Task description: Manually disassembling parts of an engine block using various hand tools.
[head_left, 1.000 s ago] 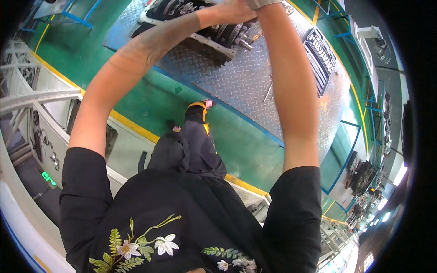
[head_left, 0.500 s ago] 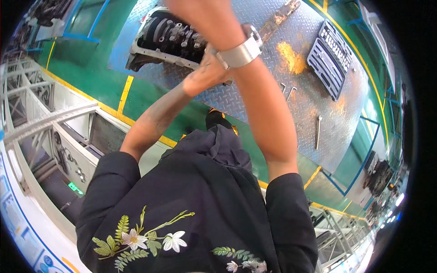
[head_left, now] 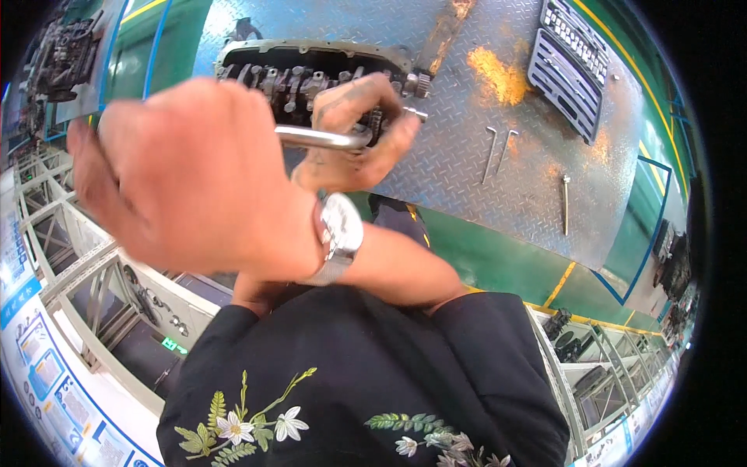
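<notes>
Chrome, the wrench handle (head_left: pixel 323 139) is gripped by both the curled left hand (head_left: pixel 359 134) and, apparently, the closed, blurred right hand (head_left: pixel 191 175) above the engine block (head_left: pixel 311 74) on the checker-plate floor (head_left: pixel 459 167), with loose tools (head_left: pixel 496 153) and a grey socket case (head_left: pixel 572 58) beyond it, and blue-bordered posters (head_left: pixel 47 389) low left.

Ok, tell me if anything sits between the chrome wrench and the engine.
Nothing visible: the left hand holds the chrome wrench right over the engine. The right hand hides its other end.
</notes>
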A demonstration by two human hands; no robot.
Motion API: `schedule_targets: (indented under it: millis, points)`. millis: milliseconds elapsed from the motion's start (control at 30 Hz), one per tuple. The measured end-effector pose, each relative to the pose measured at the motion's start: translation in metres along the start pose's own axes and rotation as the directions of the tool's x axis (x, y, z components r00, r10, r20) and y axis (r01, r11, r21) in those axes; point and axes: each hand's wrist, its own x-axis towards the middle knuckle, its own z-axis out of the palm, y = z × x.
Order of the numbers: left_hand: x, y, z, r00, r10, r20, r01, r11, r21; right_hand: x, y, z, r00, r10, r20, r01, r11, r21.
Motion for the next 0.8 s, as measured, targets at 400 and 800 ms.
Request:
schedule_targets:
  millis: [400, 800]
  points:
    - [0.015, 0.035, -0.1, 0.993, -0.111, -0.026, 0.069, 0.764, -0.641, -0.081, 0.051, -0.071, 0.813, -0.269, -0.516, 0.087, 0.933, -0.35]
    - [0.047, 0.051, -0.085, 0.884, 0.02, -0.467, -0.003, 0.999, 0.037, -0.05, 0.139, -0.035, 0.812, -0.202, -0.548, -0.301, 0.66, -0.689]
